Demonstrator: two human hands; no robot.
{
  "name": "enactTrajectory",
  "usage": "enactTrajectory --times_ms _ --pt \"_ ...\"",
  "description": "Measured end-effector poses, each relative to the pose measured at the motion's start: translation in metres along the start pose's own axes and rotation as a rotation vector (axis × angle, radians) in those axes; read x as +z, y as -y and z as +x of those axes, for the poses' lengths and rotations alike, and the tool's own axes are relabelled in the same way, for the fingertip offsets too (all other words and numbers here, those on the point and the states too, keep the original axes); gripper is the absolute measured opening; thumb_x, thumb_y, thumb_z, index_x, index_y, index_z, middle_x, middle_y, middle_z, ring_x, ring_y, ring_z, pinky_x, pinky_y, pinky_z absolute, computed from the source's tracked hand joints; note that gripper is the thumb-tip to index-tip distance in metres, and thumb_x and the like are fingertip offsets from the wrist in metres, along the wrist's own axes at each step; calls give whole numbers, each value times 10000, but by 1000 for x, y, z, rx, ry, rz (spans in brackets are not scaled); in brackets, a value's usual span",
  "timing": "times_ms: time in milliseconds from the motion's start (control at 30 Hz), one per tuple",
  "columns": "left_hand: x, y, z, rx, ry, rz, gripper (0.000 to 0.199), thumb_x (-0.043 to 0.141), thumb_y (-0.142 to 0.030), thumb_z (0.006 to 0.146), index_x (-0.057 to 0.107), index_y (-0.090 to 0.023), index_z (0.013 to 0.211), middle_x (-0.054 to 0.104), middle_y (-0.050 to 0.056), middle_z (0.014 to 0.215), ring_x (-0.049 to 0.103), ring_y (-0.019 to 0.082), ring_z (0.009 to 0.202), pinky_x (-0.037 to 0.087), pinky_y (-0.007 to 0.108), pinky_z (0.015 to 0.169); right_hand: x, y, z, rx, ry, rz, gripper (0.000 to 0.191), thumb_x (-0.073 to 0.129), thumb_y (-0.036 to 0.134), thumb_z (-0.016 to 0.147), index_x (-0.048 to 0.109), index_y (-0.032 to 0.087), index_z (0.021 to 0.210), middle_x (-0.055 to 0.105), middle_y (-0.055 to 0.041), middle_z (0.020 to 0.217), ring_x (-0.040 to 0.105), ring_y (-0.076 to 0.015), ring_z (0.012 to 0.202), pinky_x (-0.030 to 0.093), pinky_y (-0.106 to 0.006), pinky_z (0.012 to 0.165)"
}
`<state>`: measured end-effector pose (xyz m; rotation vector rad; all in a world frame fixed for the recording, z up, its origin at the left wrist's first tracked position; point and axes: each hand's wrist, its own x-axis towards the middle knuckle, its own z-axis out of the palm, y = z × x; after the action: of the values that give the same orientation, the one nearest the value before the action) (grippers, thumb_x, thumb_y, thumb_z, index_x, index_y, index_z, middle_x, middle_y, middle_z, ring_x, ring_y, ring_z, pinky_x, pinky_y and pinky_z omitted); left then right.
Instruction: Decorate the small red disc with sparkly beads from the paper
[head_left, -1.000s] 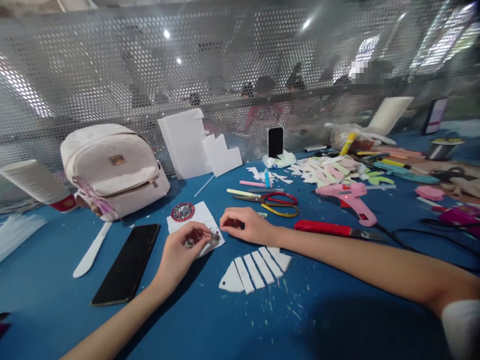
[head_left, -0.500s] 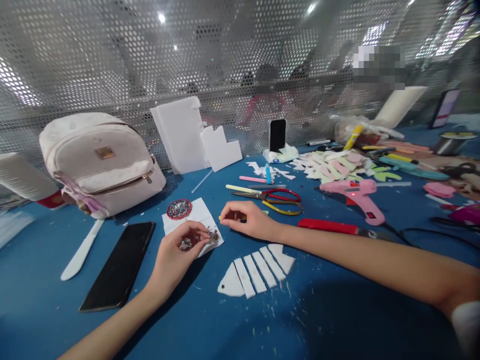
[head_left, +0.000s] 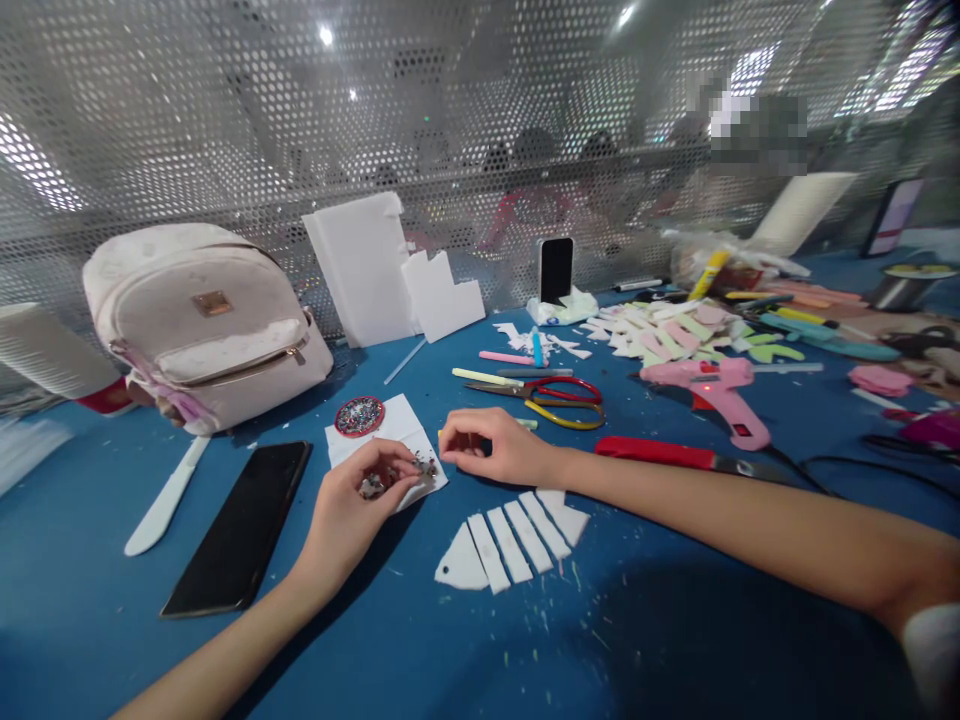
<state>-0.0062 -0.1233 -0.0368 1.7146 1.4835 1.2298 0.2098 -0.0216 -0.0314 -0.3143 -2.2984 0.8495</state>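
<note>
Your white pieces (head_left: 512, 545) are already laid out fish-shaped on the bench (head_left: 360, 640), unjoined. Loose bits (head_left: 427, 466) lie on the paper (head_left: 401, 422) by your curled left hand (head_left: 345, 502); your right hand (head_left: 511, 447) curls just beyond its edge. Whether either grips anything, I can't tell.

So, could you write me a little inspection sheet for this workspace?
Surface: blue tabletop, pale-flecked in places.
Work items: round, red-rimmed disc speckled black and silver, on white paper sheet; flat white segmented fish shape.
Clutter: red-and-yellow-handled metal scissors, cream zipped backpack, black rectangular phone, pale offcut heap.
Hands: left hand, fingers curled by small dark and silvery bits; right hand curled near the paper's edge; grasp unclear.
Cables: black cord from pink plastic glue gun.
Surroundings: grey perforated metal panel behind the tabletop.
</note>
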Motion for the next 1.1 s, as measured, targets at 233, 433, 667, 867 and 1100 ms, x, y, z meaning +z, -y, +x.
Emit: enactTrajectory --times_ms 233,433,667,867,1100 --pt "1 -2 0 -2 1 -31 118 698 -220 821 663 -212 933 705 -10 822 659 117 746 499 206 711 1 -1 0 -49 46 -24 68 624 217 927 643 158 900 591 -6 823 496 -94 663 396 -225 626" --pt "1 -4 -1 7 1 -40 116 697 -218 814 663 -211 924 712 -12 819 668 110 747 513 188 721 0 1 0 -56 74 -64 74 608 212 932 644 159 894 570 5 794 487 -92 651 381 -225 621" --pt "2 -4 0 12 -1 -32 116 707 -227 804 669 -202 910 717 -5 806 681 118 739 526 198 729 0 -1 0 -42 90 -77 87 596 223 940 643 161 903 575 -1 807 494 -99 661 380 -229 630" --pt "1 -4 0 18 7 -30 105 693 -215 821 668 -206 922 718 -1 828 685 119 769 528 200 760 0 0 1 -29 88 -75 83 598 216 934 643 158 894 569 2 795 492 -99 660 377 -228 627" --pt "2 -3 0 28 17 -29 98 699 -218 822 670 -208 915 716 0 831 683 123 764 534 202 749 1 -1 1 -35 88 -83 76 602 213 928 643 163 889 564 3 784 495 -101 656 373 -227 624"
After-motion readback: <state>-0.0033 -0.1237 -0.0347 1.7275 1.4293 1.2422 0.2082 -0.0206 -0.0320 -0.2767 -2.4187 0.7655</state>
